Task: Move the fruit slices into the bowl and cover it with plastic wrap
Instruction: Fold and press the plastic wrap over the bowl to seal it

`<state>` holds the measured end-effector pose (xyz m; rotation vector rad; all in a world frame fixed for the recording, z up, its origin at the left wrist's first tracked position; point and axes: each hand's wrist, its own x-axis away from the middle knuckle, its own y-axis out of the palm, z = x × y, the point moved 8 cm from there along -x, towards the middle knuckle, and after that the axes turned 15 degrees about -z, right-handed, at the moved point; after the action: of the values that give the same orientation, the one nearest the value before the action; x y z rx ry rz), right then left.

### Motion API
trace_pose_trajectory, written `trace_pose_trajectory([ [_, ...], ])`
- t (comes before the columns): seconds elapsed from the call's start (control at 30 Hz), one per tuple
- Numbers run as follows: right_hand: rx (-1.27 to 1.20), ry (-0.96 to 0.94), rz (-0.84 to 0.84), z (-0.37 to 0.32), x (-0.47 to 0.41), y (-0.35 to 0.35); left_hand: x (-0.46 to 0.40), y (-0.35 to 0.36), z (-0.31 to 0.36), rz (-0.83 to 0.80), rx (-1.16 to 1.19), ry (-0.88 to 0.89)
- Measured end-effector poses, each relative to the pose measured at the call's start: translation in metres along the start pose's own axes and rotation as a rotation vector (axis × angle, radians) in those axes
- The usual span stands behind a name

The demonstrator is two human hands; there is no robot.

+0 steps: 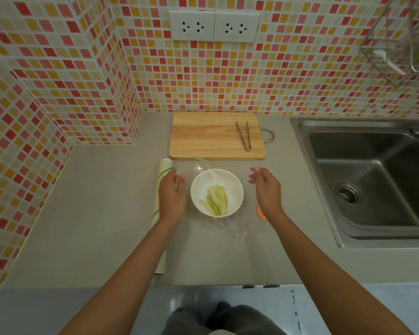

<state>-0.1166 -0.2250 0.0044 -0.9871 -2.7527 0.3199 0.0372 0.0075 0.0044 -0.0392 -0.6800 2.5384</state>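
Flanking the white bowl [217, 192] of pale green fruit slices [215, 200], the left hand [172, 193] and right hand [266, 189] hover with fingers relaxed, holding nothing. Clear plastic wrap [230, 228] drapes loosely over the bowl, its roll [161, 213] lying left. Farther back, metal tongs [244, 136] rest on the wooden cutting board [211, 136].

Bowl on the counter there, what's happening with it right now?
A person's left hand and right hand hover open on either side of the white bowl, holding nothing. The fruit slices are already inside, and plastic wrap is draped over it. The wrap roll lies left; tongs rest on the cutting board.
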Motion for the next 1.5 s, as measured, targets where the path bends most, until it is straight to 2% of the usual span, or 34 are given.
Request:
trace_pose_trajectory([
  [0.07,-0.140,0.043,-0.059,0.003,-0.011,0.021,-0.009,0.021,-0.002,-0.054,0.228,-0.153],
  [0.13,-0.209,0.077,-0.096,0.009,-0.018,0.037,-0.016,0.037,-0.001,-0.078,0.346,-0.226],
  [0.27,-0.307,0.125,-0.125,0.020,-0.020,0.052,-0.020,0.052,-0.004,-0.033,0.454,-0.235],
  [0.4,-0.242,0.107,-0.088,0.032,-0.017,0.051,-0.016,0.056,-0.011,0.057,0.536,-0.260],
  [0.63,-0.205,0.073,-0.067,0.035,-0.020,0.044,-0.020,0.055,-0.014,0.139,0.501,-0.245],
  [0.83,-0.163,0.059,-0.072,0.034,-0.021,0.042,-0.020,0.046,-0.002,0.164,0.167,-0.127],
  [0.97,-0.165,0.064,-0.063,0.034,-0.019,0.041,-0.019,0.044,0.003,0.194,0.078,-0.077],
  [1.3,-0.194,0.087,-0.067,0.037,-0.019,0.037,-0.019,0.045,0.009,0.172,0.055,0.001],
  [1.5,-0.222,0.064,-0.063,0.037,-0.016,0.034,-0.025,0.053,-0.018,0.054,0.318,-0.110],
])
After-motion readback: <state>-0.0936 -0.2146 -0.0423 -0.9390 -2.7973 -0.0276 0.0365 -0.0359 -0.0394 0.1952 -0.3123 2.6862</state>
